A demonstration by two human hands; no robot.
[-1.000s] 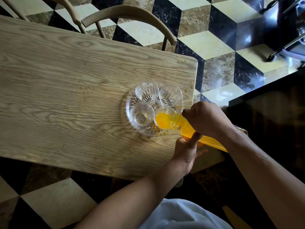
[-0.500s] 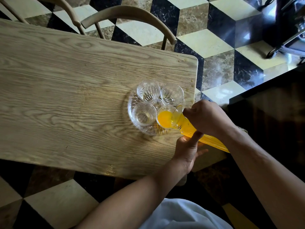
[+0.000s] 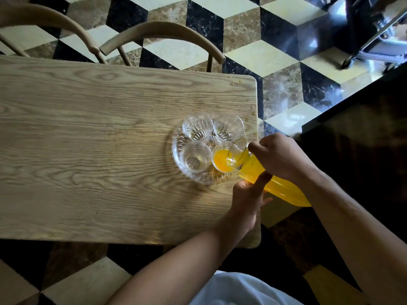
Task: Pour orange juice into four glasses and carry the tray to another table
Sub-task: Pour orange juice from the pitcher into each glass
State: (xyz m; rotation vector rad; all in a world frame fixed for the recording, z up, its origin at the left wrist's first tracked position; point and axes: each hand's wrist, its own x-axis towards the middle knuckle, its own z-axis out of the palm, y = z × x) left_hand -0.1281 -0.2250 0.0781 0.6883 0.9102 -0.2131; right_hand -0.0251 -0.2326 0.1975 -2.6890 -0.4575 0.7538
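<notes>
- Pouring: juice runs from the tilted clear bottle (image 3: 264, 175) into the near-right glass (image 3: 222, 159), bright orange inside.
- Right hand (image 3: 279, 157) grips the bottle's neck; left hand (image 3: 248, 194) curls round it from below.
- Three other ribbed glasses (image 3: 197, 126) sit empty, clustered on the round cut-glass tray (image 3: 176, 150).
- Tray rests near the right end of the grained wooden tabletop (image 3: 88, 150).

Both forearms are stretched forward, bare to the elbow. The right hand (image 3: 280, 158) is curled over the top of the tilted bottle (image 3: 271, 181), knuckles turned upward. The left hand (image 3: 247, 195) is held beneath it (palm up, as far as can be seen), with its thumb pressed against the bottle's side.
</notes>
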